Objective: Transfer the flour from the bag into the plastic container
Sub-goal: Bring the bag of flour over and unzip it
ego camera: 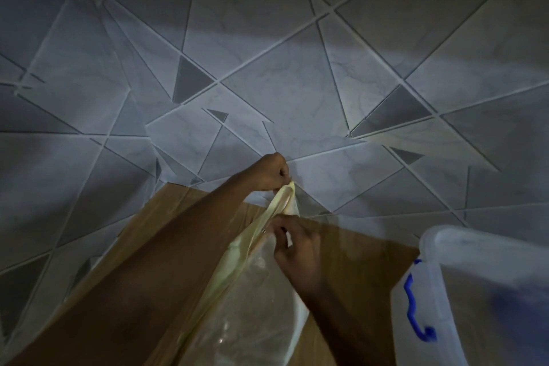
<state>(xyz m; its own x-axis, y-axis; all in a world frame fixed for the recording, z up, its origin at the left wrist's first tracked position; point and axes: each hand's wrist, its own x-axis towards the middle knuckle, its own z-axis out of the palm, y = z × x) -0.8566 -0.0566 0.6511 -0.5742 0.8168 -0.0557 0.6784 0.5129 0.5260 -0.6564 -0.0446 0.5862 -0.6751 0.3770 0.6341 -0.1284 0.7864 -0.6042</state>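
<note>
Light wooden tabletop (350, 261) is carrying everything, butting a grey tiled wall (267, 53). Translucent plastic container with blue latch (463, 291) is waiting at the tabletop's right edge, near enough for pouring. Clear yellowish plastic flour bag (252, 285) is standing mid-tabletop, neck pulled taut for opening. Left hand (271, 171) is fisting round the neck's tip; right hand (292, 242) is pinching it lower down.

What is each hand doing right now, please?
Left hand: grips the stretched top of the translucent yellowish plastic bag.
Right hand: pinches the bag lower down.
</note>
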